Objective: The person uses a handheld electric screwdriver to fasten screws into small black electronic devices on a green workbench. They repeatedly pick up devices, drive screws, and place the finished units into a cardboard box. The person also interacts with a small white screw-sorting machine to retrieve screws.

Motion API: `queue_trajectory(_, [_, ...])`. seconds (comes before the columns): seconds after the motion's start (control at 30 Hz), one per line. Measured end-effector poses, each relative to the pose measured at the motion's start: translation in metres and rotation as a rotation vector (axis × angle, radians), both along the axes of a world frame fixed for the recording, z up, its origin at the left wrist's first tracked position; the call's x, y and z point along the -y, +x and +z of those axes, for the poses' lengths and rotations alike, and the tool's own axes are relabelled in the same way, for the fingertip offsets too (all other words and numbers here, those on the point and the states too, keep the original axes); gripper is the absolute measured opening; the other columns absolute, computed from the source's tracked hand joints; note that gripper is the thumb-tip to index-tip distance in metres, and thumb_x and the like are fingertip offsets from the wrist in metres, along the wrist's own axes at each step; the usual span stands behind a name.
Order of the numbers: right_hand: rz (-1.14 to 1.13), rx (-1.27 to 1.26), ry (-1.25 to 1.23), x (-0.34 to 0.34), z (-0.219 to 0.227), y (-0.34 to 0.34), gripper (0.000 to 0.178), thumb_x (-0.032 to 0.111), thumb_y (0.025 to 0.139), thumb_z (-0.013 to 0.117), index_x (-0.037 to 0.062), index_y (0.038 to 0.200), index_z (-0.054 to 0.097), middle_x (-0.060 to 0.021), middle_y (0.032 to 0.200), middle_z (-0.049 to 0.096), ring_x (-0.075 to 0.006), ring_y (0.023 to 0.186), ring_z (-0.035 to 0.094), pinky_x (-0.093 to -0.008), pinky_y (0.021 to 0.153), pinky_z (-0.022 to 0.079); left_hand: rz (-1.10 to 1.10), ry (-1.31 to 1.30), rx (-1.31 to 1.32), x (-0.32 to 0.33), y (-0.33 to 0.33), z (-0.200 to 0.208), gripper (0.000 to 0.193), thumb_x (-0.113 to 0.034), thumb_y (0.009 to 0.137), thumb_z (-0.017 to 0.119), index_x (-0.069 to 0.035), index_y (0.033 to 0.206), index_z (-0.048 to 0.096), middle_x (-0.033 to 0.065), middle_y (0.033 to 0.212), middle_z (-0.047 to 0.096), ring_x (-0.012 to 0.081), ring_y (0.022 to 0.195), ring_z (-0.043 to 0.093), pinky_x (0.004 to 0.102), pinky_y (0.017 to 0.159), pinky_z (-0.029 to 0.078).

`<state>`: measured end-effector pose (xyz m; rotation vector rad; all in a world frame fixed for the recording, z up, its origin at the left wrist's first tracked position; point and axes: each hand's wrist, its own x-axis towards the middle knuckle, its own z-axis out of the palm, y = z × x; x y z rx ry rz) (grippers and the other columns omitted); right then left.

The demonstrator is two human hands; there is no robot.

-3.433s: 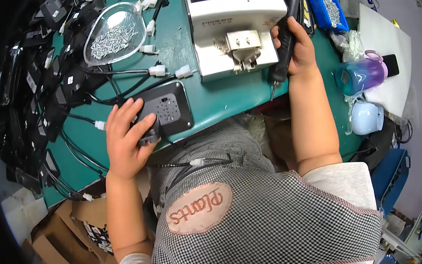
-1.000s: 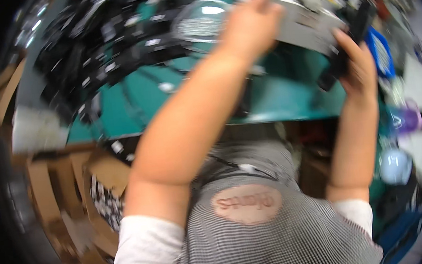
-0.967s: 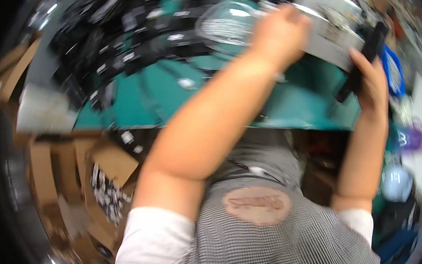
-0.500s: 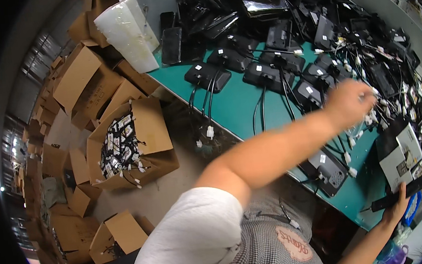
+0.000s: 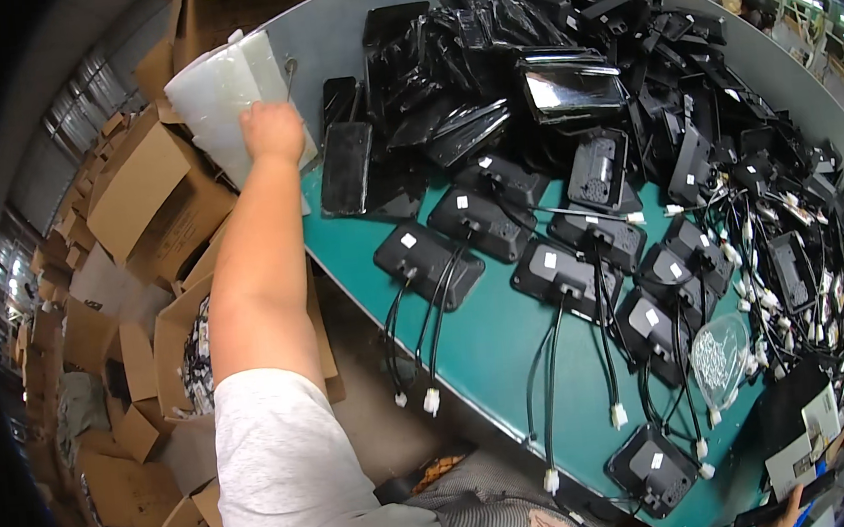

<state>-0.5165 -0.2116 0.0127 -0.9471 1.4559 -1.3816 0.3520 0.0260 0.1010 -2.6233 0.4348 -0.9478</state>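
Note:
My left hand [image 5: 273,131] reaches to the far left, onto a stack of white translucent plastic sheets [image 5: 217,96] at the table's corner. Its fingers are curled against the stack's right side, and their tips are hidden. My right hand [image 5: 787,517] is low at the right rim, mostly cut off, with fingers closed on a slim black device [image 5: 760,513] seen edge-on. Nearest the left hand lie flat black panels [image 5: 345,168]. Several black display units [image 5: 430,265] with cables and white plugs rest on the green table [image 5: 491,358].
A heap of black film-wrapped units [image 5: 483,42] fills the back. Tangled cables with white plugs [image 5: 760,284] pile up at the right, beside a clear bag of small screws [image 5: 720,363]. Open cardboard boxes [image 5: 151,202] stand left of the table. A grey wall [image 5: 340,20] edges the table.
My left hand has swung from the cable pile at the right to the white sheets at the far left. My right hand still holds the black device, now lower in view.

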Motion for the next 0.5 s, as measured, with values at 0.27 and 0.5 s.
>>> queue_trajectory(0.27, [0.005, -0.018, -0.011, -0.010, 0.011, 0.023, 0.052, 0.022, 0.085, 0.063, -0.0016, 0.128, 0.043, -0.0152, 0.112, 0.055, -0.0275, 0.101, 0.054, -0.0442, 0.087, 0.046, 0.168, 0.117, -0.155, 0.018, 0.064, 0.010, 0.023, -0.027, 0.086, 0.056, -0.013, 0.094, 0.072, 0.0070, 0.098, 0.068, 0.0238, 0.096, 0.063, 0.0370, 0.080, 0.046])
queue_trajectory(0.5, [0.272, 0.147, -0.099, -0.004, -0.027, -0.056, 0.051, 0.031, 0.088, 0.059, -0.0024, 0.126, 0.049, -0.0120, 0.123, 0.056, -0.0226, 0.113, 0.053, -0.0357, 0.099, 0.038, 0.082, -0.166, -0.176, 0.041, 0.093, -0.012, 0.023, -0.017, 0.083, 0.051, -0.009, 0.091, 0.072, 0.0124, 0.099, 0.068, 0.0296, 0.094, 0.065, 0.0417, 0.079, 0.052])
